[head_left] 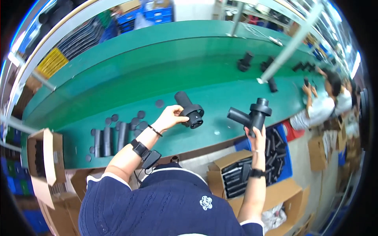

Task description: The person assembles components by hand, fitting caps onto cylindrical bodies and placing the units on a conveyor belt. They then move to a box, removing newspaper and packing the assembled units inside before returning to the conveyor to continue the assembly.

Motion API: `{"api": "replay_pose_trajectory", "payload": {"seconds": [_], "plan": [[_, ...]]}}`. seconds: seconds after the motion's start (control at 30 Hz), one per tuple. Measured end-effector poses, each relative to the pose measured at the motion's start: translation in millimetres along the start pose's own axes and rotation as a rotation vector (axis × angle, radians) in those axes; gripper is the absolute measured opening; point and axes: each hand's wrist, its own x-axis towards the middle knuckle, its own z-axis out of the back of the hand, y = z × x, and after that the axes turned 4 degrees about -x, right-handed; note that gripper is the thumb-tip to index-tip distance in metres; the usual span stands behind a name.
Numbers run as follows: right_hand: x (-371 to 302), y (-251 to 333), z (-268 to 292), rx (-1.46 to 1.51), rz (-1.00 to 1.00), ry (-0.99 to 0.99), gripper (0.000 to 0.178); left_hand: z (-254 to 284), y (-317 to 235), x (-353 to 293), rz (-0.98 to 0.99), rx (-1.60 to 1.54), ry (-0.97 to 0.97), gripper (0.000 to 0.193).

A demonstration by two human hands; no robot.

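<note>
Over the near edge of the table (220, 90), the right hand (257, 137) grips a black branched pipe (258, 113); farther over the table, the left hand (172, 118) pinches a collared pipe (190, 109). Another pipe (244, 64) rests near the table's far side.

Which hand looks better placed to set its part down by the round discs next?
Probably the left hand: it holds its black part close to the nearest disc, while the right hand is farther off, near the blue bin.

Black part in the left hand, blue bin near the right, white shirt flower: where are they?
Black part (192, 109): head view, its wide collar.
Blue bin (288, 159): head view, its right wall.
White flower (205, 202): head view, its middle.
</note>
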Motion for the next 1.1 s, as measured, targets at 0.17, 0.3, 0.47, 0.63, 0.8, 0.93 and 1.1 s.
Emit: {"api": "replay_pose_trajectory", "payload": {"seconds": [0.17,0.3,0.47,0.63,0.8,0.93,1.1], "plan": [[68,-60,-86,-0.069,-0.104,0.061,0.048,55,4,-62,-0.101,0.097,-0.118,0.027],[113,-80,-114,-0.176,-0.113,0.055,0.071,65,32,-67,-0.35,0.137,-0.247,0.025],[149,-97,-105,-0.297,-0.108,0.119,0.075,56,34,-79,-0.558,0.953,-0.223,0.02],[155,-63,-129,-1.2,0.62,0.344,0.082,48,65,-60,-0.697,1.252,-0.218,0.014],[125,-6,-203,-1.459,0.583,0.875,0.05,28,80,-48,-0.718,1.26,-0.227,0.013],[126,-28,-231,-1.703,0.659,1.068,0.047,16,93,-45,-0.513,1.108,-0.207,0.021],[130,-19,-244,-1.849,0.948,1.035,0.085,9,88,-39,-0.41,0.824,-0.323,0.028]]}}
